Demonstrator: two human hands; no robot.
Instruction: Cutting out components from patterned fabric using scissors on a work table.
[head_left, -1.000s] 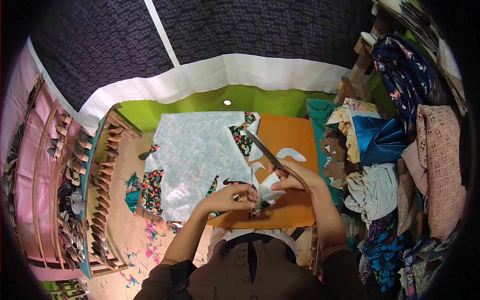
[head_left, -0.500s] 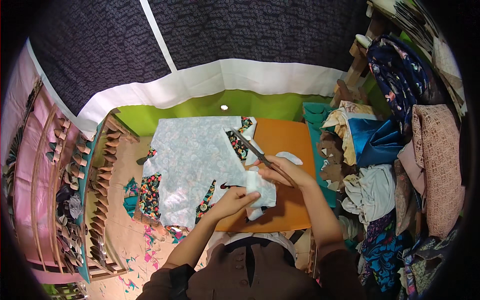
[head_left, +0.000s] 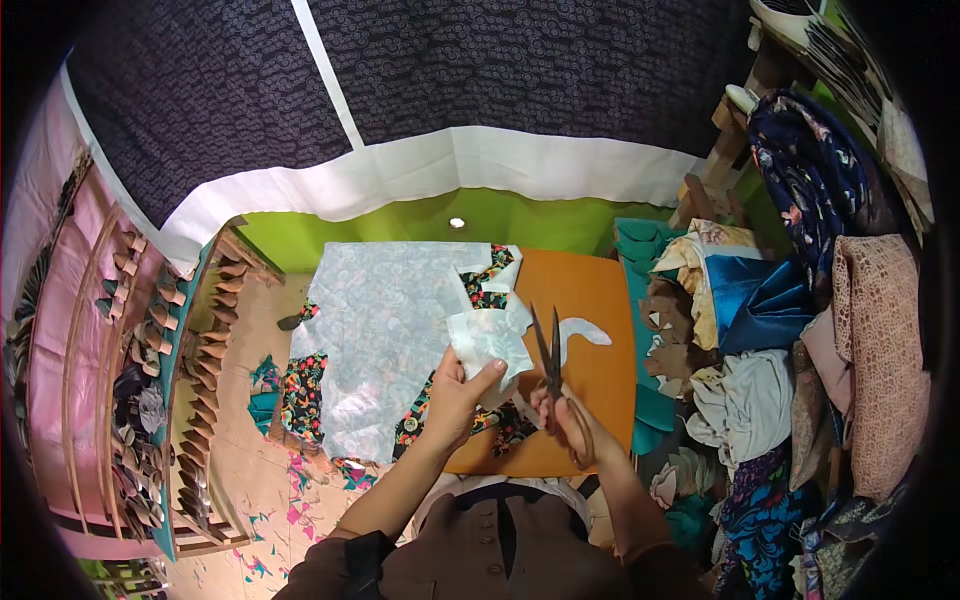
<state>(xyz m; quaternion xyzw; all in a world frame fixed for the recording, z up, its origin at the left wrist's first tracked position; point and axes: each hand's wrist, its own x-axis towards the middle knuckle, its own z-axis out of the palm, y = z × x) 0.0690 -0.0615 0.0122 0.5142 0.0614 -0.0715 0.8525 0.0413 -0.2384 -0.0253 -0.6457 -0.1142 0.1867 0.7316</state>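
My left hand (head_left: 462,398) pinches a small white-backed fabric piece (head_left: 488,338) between thumb and fingers, lifted over the table. Just to its right, my right hand (head_left: 568,418) grips large dark scissors (head_left: 553,372) by the handles. Their blades point away from me, slightly apart, with no cloth between them. Beneath and left of the piece spreads a big sheet of fabric (head_left: 385,315), pale side up, its dark floral side showing at folded and cut edges. Floral scraps (head_left: 512,432) lie below my hands. A curved white cutout (head_left: 588,330) rests right of the blades.
The orange tabletop (head_left: 605,285) carries the cloth. Along its right side are teal pieces (head_left: 655,410), brown scraps and heaped fabrics (head_left: 745,395). A rack of shoe forms (head_left: 205,390) stands at left. Offcuts (head_left: 300,490) litter the floor. A dark curtain (head_left: 520,70) hangs behind.
My right hand has drawn the scissors back toward me and turned them upright, away from the cloth. My left hand has raised the fabric piece and opened it out. The curved cutout now shows more fully.
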